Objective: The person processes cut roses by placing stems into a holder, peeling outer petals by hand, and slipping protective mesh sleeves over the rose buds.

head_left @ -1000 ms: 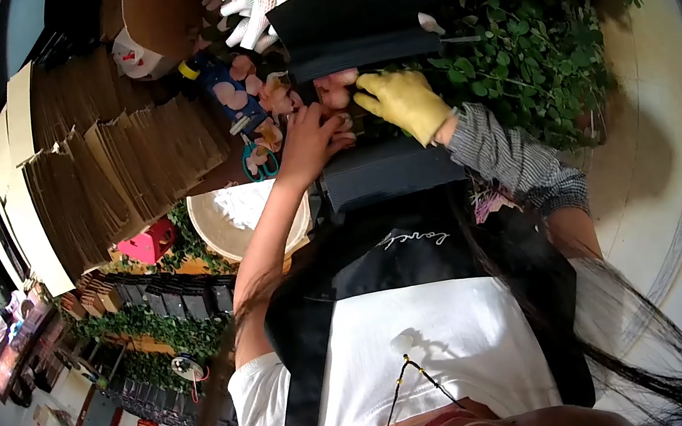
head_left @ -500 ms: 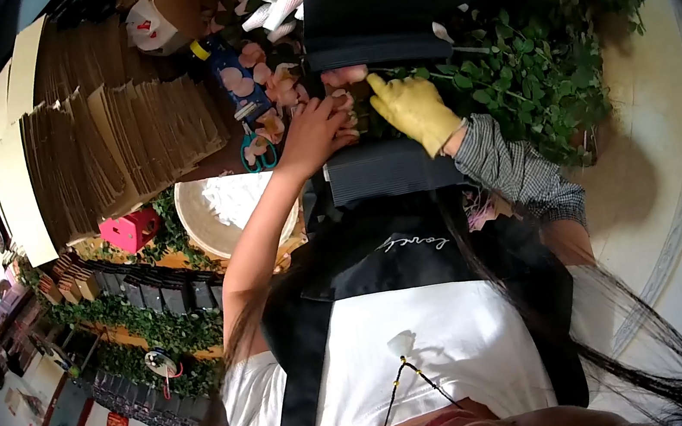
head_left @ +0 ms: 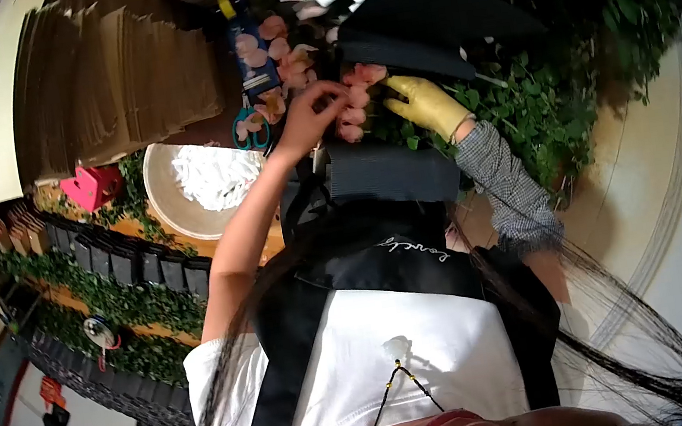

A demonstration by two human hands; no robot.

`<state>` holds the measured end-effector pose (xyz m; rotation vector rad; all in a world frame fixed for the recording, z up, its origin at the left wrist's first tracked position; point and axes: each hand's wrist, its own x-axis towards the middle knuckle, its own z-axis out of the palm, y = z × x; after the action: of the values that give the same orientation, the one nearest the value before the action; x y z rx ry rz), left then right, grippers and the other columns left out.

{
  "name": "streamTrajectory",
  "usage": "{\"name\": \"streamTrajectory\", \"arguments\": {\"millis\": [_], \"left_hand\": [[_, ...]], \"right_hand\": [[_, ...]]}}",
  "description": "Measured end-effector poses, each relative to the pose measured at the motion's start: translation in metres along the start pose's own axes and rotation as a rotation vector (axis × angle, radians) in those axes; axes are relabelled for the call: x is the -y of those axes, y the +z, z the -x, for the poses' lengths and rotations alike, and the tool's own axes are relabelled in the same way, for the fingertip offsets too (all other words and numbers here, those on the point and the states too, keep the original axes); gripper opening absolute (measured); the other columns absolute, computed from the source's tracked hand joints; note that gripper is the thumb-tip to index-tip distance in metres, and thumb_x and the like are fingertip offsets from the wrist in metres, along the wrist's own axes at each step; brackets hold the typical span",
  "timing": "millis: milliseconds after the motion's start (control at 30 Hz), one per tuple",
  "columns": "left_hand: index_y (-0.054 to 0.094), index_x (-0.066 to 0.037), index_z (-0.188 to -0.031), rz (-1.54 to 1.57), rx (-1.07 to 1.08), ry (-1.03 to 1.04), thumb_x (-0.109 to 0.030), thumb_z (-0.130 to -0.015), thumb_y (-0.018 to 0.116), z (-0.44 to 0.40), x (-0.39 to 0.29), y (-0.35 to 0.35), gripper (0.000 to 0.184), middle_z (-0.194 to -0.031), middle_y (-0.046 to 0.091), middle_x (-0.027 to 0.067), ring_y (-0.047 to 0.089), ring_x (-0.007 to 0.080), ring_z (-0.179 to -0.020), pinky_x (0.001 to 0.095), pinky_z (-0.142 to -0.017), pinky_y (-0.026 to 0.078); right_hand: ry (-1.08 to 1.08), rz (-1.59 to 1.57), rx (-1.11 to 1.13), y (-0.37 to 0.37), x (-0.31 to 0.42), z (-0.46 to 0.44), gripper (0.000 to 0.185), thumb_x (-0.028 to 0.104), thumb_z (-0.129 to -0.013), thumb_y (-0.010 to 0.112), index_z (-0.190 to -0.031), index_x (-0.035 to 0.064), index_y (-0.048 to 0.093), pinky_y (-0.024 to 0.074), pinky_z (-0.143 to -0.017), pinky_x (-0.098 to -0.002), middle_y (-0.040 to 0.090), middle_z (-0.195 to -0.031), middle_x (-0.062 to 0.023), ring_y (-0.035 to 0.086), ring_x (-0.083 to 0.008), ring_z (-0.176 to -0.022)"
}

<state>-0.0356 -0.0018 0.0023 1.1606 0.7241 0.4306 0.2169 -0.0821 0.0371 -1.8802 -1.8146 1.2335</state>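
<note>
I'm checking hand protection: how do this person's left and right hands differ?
The left hand is bare; the right hand wears a yellow glove. The left hand has a bare forearm behind it; the right, a checked sleeve. Both hands are close to pink flowers.

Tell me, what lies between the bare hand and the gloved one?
Pink flowers lie between the bare left hand and the gloved right hand, as the head view shows.

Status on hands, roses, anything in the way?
Bare left hand at pink roses, grip unclear. Gloved right hand open beside them. Teal-handled scissors left of both hands, apart.
</note>
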Motion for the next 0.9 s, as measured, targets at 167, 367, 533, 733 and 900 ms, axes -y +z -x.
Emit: {"name": "streamTrajectory", "arguments": {"millis": [167, 367, 533, 733, 900], "left_hand": [[0.067, -0.005, -0.109, -0.582, -0.452, 0.32, -0.031, -0.077, 0.082, -0.023, 0.021, 0.018, 0.044, -0.135, 0.045, 0.0215, 0.041, 0.0397, -0.125, 0.0479, -0.103, 0.038], [0.069, -0.011, -0.106, -0.539, -0.41, 0.394, -0.03, -0.072, 0.083, -0.032, 0.035, 0.033, 0.041, -0.143, 0.036, 0.0266, 0.031, 0.0485, -0.133, 0.0557, -0.109, 0.03], [0.071, -0.015, -0.106, -0.452, -0.395, 0.378, -0.03, -0.072, 0.084, -0.026, 0.035, 0.033, 0.04, -0.15, 0.032, 0.0258, 0.027, 0.0493, -0.137, 0.0575, -0.112, 0.029], [0.068, -0.014, -0.113, -0.474, -0.399, 0.292, -0.028, -0.071, 0.084, -0.023, 0.034, 0.036, 0.048, -0.15, 0.033, 0.0262, 0.029, 0.0488, -0.137, 0.054, -0.112, 0.03], [0.065, -0.012, -0.117, -0.48, -0.41, 0.299, -0.031, -0.071, 0.085, -0.025, 0.033, 0.037, 0.053, -0.148, 0.035, 0.0265, 0.03, 0.0494, -0.136, 0.0532, -0.112, 0.031]], "right_hand": [[0.008, 0.044, -0.025, 0.005, 0.01, 0.003, 0.038, 0.017, -0.089, 0.068, -0.125, 0.0068, 0.062, 0.0506, -0.092, -0.0414, 0.066, -0.117, -0.0198, 0.062, -0.0372, -0.11], [0.041, 0.08, -0.052, 0.004, 0.012, 0.006, 0.039, 0.016, -0.09, 0.066, -0.127, 0.006, 0.059, 0.0508, -0.088, -0.0432, 0.065, -0.105, -0.0202, 0.062, -0.0387, -0.099], [0.039, 0.079, -0.014, -0.001, 0.022, 0.005, 0.037, 0.014, -0.091, 0.065, -0.126, 0.0045, 0.058, 0.0497, -0.085, -0.0436, 0.064, -0.103, -0.0188, 0.062, -0.0373, -0.096], [-0.137, 0.187, -0.087, 0.002, 0.034, 0.007, 0.035, 0.011, -0.087, 0.065, -0.12, 0.0011, 0.06, 0.0484, -0.076, -0.0433, 0.062, -0.09, -0.0191, 0.06, -0.0378, -0.083], [-0.087, 0.216, -0.089, 0.008, 0.021, 0.009, 0.038, 0.011, -0.085, 0.066, -0.121, -0.0013, 0.06, 0.0485, -0.073, -0.0435, 0.061, -0.089, -0.0218, 0.059, -0.039, -0.081]]}}
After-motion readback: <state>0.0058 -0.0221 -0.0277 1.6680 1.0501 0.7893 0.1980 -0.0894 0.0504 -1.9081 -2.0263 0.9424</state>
